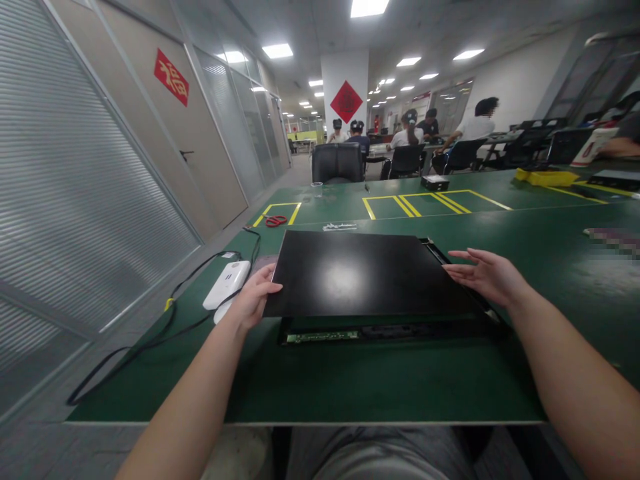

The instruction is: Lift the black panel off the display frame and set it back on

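Observation:
A thin black panel (365, 277) with a glossy face is held tilted above a dark frame (400, 331) lying on the green table (350, 387). Along the frame's near edge a green circuit strip (323, 337) shows. My left hand (255, 297) grips the panel's left edge between thumb and fingers. At the right edge is my right hand (483, 273), its fingers stretched out and apart, the fingertips close to the panel's side; whether they touch it is unclear.
Left of the panel are a white device (227, 285) and black cables (185, 330). Red scissors (275, 221), a clear cup (317, 189), small metal parts (340, 227) and a yellow tray (546, 177) are farther back. Several people sit beyond the table near black chairs (337, 163).

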### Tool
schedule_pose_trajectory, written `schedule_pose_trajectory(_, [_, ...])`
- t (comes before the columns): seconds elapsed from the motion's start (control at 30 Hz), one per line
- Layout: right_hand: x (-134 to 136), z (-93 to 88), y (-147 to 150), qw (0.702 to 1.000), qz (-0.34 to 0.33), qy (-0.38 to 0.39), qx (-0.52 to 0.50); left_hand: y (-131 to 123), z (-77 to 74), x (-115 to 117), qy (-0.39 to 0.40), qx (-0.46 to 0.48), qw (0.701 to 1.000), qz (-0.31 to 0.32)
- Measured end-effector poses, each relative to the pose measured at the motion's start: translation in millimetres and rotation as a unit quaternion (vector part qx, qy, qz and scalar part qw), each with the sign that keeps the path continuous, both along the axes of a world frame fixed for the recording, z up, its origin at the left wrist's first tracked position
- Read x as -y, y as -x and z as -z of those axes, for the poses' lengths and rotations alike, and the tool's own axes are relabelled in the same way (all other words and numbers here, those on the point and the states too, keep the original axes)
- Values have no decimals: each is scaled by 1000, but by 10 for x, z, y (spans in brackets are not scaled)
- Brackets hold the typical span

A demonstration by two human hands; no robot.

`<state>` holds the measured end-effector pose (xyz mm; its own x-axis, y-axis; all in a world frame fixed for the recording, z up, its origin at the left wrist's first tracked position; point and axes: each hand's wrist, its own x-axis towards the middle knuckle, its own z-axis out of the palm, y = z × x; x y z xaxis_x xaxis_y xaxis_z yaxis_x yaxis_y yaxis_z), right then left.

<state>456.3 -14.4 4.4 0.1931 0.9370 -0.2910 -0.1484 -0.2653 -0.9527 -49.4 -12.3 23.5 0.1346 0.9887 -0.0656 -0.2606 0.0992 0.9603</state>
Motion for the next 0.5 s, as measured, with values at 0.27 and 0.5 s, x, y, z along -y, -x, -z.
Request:
schedule_pose_trajectory(0.27, [9,-27,-10,999,-20,45,22,-54,27,24,24,-8,1000,9])
schedule_pose_trajectory(0.5, [-1,25,-131,999,-29,16,43,-74,84,27,33,9,999,25])
